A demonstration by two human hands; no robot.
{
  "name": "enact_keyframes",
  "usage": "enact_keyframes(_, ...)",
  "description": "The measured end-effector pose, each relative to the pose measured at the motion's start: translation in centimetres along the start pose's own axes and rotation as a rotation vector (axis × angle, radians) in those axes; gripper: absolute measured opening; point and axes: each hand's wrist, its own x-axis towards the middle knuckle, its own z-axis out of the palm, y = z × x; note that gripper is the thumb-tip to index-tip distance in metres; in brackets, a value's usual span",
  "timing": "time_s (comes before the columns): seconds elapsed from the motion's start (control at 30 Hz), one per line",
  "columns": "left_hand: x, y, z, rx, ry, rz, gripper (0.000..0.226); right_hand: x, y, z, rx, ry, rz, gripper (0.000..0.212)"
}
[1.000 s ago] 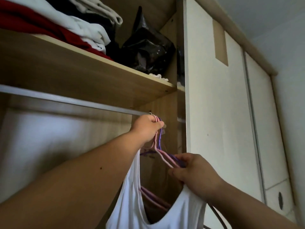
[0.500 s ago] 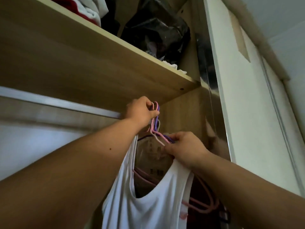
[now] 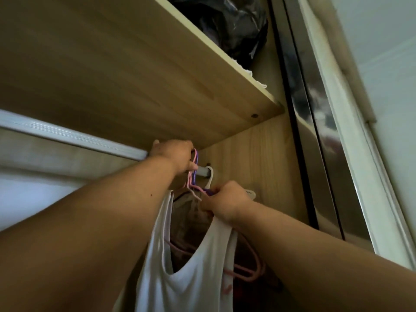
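A white tank top (image 3: 191,278) hangs from pink and purple hangers (image 3: 193,174) inside a wooden wardrobe. My left hand (image 3: 174,155) grips the hanger hooks up at the metal rail (image 3: 67,137), just under the shelf. My right hand (image 3: 225,202) pinches the hangers' right shoulder together with the top's strap. The hooks sit at the rail's right end, beside a white hanger (image 3: 209,179) that hangs there. Whether the hooks rest on the rail I cannot tell.
A wooden shelf (image 3: 157,75) runs close above the rail, with a black plastic bag (image 3: 227,25) on it. The wardrobe's side wall (image 3: 258,167) stands right of the hangers. A sliding door frame (image 3: 326,131) rises at the right. Dark garments (image 3: 191,221) hang behind the top.
Both hands have risen with the hangers and top, from below the shelf edge up to the rail's right end. The view has tilted upward and closer to the shelf.
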Motion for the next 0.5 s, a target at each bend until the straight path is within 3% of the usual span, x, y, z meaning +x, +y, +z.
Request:
enact_keyframes(0.17, 0.0, -0.9, 1.4, 0.130, -0.011, 0.074, 0.053, 0.6, 0.8, 1.0, -0.064, -0.060, 0.037, 0.015)
enact_keyframes(0.27, -0.1, -0.7, 1.5, 0.170, -0.007, 0.095, 0.054, 0.4, 1.2, 1.0, -0.074, -0.109, 0.054, 0.003)
enact_keyframes(0.33, -0.2, -0.6, 1.5, 0.193, 0.009, 0.109, 0.054, 0.3, 1.4, 1.0, -0.050, -0.129, 0.056, 0.009)
enact_keyframes(0.37, -0.4, -0.6, 1.5, 0.202, 0.019, 0.112, 0.054, 0.1, 1.3, 1.0, -0.037, -0.137, 0.062, 0.013)
enact_keyframes(0.43, -0.7, -0.7, 1.5, 0.213, 0.026, 0.108, 0.056, -0.1, 1.2, 0.7, -0.046, -0.150, 0.068, 0.046)
enact_keyframes(0.5, -1.0, -0.9, 1.5, 0.214, 0.020, 0.101, 0.056, -0.7, 1.1, 0.5, -0.087, -0.161, 0.039, 0.052)
